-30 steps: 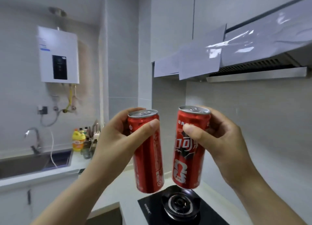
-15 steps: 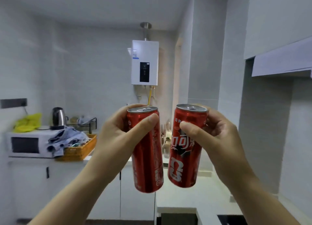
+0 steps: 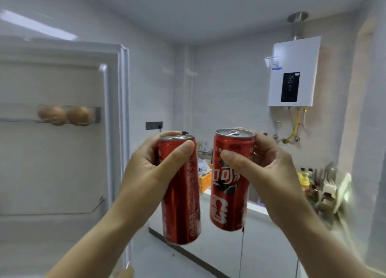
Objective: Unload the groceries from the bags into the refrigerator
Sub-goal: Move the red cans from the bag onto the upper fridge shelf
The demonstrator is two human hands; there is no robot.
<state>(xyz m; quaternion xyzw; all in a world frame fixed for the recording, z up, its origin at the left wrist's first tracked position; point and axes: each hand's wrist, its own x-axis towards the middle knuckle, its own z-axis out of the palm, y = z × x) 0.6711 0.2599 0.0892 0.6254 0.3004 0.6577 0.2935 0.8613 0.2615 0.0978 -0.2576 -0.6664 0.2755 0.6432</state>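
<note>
While you carry one can in each hand, check the head view for the direction of travel: the open refrigerator door (image 3: 58, 163) lies to the left of both hands, so your left hand (image 3: 146, 173) is the nearer one to it. The refrigerator's main compartment is not in view.

The left can (image 3: 183, 206) and the right can (image 3: 229, 196) hang in the air just beside each other, not touching. Each has its long axis close to vertical, top end up.

Your left hand grips the upper part of the left can, with the thumb across the front below the rim and the fingers curled behind. Your right hand (image 3: 271, 173) grips the right can the same way.

A door shelf (image 3: 18, 112) holds two eggs (image 3: 64, 116) at its right end. Loading the left can first, upright, is probably the shorter reach.
</note>
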